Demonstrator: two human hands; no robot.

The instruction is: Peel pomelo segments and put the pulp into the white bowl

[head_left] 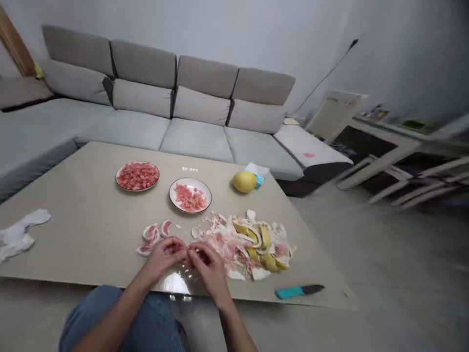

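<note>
My left hand and my right hand meet fingertip to fingertip above the table's near edge. Both are closed on a piece of red pomelo flesh, mostly covered by the fingers. Just beyond my left hand lie several pomelo segments with pale skin on them. A heap of peel, yellow rind and torn membrane spreads out to the right of my right hand. Farther back, a white plate with a dark rim carries a few pink flesh pieces.
A fuller plate of red flesh stands at the back left. One whole yellow pomelo sits by a tissue pack. At the front right lies a knife with a turquoise handle. White cloth lies at the left; a sofa stands behind.
</note>
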